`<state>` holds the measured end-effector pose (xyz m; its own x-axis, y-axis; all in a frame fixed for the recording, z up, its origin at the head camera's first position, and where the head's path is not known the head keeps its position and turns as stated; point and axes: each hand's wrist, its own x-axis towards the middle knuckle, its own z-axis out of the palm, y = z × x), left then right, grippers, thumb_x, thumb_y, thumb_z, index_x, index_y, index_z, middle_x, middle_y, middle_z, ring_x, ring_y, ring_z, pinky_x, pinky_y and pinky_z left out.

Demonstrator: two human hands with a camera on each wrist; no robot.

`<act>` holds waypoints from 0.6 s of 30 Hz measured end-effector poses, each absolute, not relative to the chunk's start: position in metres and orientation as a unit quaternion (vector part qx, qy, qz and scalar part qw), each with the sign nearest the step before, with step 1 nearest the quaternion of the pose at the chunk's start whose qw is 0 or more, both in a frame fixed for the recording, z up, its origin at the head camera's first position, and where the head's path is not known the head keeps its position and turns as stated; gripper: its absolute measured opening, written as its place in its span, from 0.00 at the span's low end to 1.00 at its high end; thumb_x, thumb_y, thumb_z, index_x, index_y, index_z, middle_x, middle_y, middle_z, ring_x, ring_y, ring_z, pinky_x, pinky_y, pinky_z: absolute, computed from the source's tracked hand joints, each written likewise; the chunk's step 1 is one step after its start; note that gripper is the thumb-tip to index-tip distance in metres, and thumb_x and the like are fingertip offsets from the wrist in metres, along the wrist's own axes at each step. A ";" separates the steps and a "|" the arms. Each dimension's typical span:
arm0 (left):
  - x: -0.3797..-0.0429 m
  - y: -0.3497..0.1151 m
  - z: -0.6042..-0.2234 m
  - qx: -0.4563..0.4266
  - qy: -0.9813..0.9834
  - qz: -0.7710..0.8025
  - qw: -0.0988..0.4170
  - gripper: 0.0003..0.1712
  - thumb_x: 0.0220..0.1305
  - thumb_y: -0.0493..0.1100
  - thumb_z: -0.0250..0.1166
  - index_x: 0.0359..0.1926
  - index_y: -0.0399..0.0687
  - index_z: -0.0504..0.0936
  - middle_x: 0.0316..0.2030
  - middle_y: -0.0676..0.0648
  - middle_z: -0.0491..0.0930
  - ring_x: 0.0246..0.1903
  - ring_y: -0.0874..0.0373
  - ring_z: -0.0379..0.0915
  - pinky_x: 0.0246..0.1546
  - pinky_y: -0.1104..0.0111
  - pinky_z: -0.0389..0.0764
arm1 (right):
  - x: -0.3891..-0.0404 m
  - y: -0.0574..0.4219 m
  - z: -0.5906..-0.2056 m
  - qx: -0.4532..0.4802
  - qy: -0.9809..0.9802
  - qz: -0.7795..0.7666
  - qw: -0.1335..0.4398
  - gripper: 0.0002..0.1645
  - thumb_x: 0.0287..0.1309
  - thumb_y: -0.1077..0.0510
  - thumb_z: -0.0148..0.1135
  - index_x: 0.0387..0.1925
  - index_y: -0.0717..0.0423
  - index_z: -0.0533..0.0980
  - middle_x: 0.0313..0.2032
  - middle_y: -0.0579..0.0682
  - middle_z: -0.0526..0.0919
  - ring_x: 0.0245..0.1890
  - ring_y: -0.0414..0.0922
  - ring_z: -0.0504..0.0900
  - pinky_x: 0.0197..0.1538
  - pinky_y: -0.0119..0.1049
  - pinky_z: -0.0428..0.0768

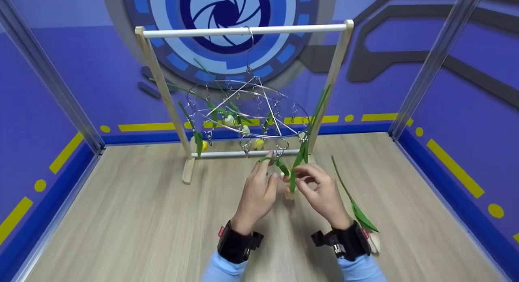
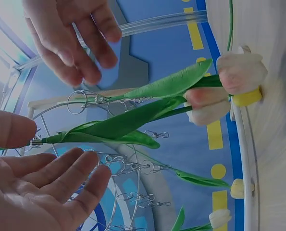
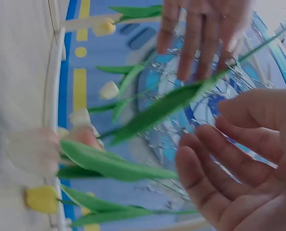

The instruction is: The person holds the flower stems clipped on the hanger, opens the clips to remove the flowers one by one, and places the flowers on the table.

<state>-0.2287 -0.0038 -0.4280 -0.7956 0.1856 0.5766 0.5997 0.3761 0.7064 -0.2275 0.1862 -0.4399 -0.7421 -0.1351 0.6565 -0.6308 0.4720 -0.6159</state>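
Observation:
A pink-white tulip (image 2: 206, 107) hangs head down from a small metal clip (image 2: 35, 142) under a round wire clip hanger (image 1: 231, 128). My left hand (image 1: 259, 188) is beside it, thumb close to the clip and fingers extended, spread apart from the thumb. On the tulip's other side my right hand (image 1: 322, 188) has loosely bent fingers, with a gap between thumb and fingertips in the right wrist view. A second pink-white tulip (image 2: 241, 72) hangs right by it, its long green leaf (image 3: 116, 161) near my right fingers. Neither hand grips a flower.
A wooden frame (image 1: 340, 59) with white rods carries the hanger. Several white and yellow tulips hang farther back, including a yellow one (image 1: 259, 144). Another pale tulip (image 1: 359, 213) lies on the wood-look table (image 1: 134, 217) to the right, partly behind my right wrist.

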 end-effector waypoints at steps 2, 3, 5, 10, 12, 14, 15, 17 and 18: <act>-0.229 -0.004 -0.428 -0.249 -0.796 -0.515 0.198 0.30 0.74 0.32 0.55 0.74 0.31 0.65 0.69 0.34 0.71 0.68 0.45 0.70 0.62 0.51 0.77 | -0.232 0.182 -0.443 0.237 -0.809 0.459 0.282 0.18 0.59 0.75 0.67 0.51 0.63 0.83 0.47 0.54 0.86 0.40 0.49 0.86 0.42 0.37 0.86; -0.228 -0.005 -0.428 -0.251 -0.792 -0.522 0.192 0.30 0.74 0.32 0.55 0.74 0.31 0.64 0.69 0.34 0.71 0.68 0.46 0.70 0.61 0.51 0.78 | -0.233 0.180 -0.445 0.237 -0.807 0.459 0.287 0.20 0.58 0.75 0.68 0.52 0.63 0.82 0.49 0.55 0.86 0.41 0.49 0.86 0.42 0.37 0.86; -0.228 -0.005 -0.427 -0.254 -0.788 -0.529 0.186 0.30 0.74 0.32 0.54 0.75 0.32 0.64 0.71 0.35 0.70 0.69 0.46 0.69 0.62 0.50 0.77 | -0.236 0.178 -0.447 0.239 -0.806 0.452 0.298 0.23 0.57 0.75 0.68 0.55 0.63 0.82 0.52 0.57 0.85 0.41 0.50 0.86 0.41 0.37 0.86; -0.224 -0.006 -0.424 -0.261 -0.788 -0.532 0.170 0.31 0.76 0.34 0.53 0.77 0.36 0.62 0.72 0.36 0.68 0.71 0.46 0.66 0.68 0.51 0.72 | -0.241 0.173 -0.450 0.251 -0.805 0.432 0.319 0.26 0.55 0.75 0.71 0.57 0.65 0.81 0.55 0.59 0.84 0.41 0.45 0.83 0.38 0.36 0.84; -0.223 -0.006 -0.423 -0.268 -0.785 -0.532 0.170 0.30 0.77 0.35 0.52 0.77 0.36 0.62 0.73 0.36 0.68 0.72 0.46 0.65 0.68 0.51 0.71 | -0.241 0.172 -0.451 0.255 -0.805 0.430 0.320 0.27 0.54 0.74 0.72 0.58 0.65 0.80 0.55 0.59 0.84 0.41 0.44 0.83 0.38 0.36 0.84; -0.221 -0.006 -0.421 -0.275 -0.781 -0.535 0.171 0.30 0.77 0.35 0.52 0.77 0.36 0.61 0.72 0.36 0.69 0.71 0.46 0.66 0.67 0.52 0.73 | -0.242 0.172 -0.451 0.256 -0.805 0.430 0.319 0.27 0.55 0.74 0.72 0.58 0.65 0.80 0.55 0.59 0.84 0.41 0.47 0.83 0.38 0.36 0.83; -0.220 -0.006 -0.421 -0.280 -0.778 -0.536 0.170 0.30 0.77 0.34 0.52 0.77 0.36 0.61 0.71 0.36 0.70 0.71 0.46 0.67 0.66 0.52 0.74 | -0.242 0.172 -0.451 0.257 -0.805 0.431 0.317 0.27 0.55 0.74 0.71 0.58 0.65 0.80 0.55 0.59 0.84 0.41 0.48 0.84 0.37 0.37 0.83; -0.219 -0.006 -0.420 -0.287 -0.773 -0.540 0.168 0.31 0.76 0.33 0.52 0.77 0.36 0.61 0.69 0.37 0.72 0.69 0.47 0.70 0.63 0.53 0.77 | -0.241 0.172 -0.451 0.259 -0.805 0.432 0.315 0.26 0.56 0.73 0.71 0.58 0.65 0.80 0.55 0.60 0.84 0.41 0.52 0.84 0.37 0.38 0.83; -0.218 -0.006 -0.419 -0.290 -0.771 -0.542 0.166 0.32 0.76 0.32 0.52 0.77 0.36 0.60 0.68 0.37 0.73 0.67 0.48 0.71 0.62 0.54 0.78 | -0.241 0.172 -0.451 0.259 -0.804 0.432 0.314 0.26 0.57 0.73 0.71 0.58 0.65 0.81 0.55 0.60 0.85 0.41 0.53 0.84 0.37 0.38 0.83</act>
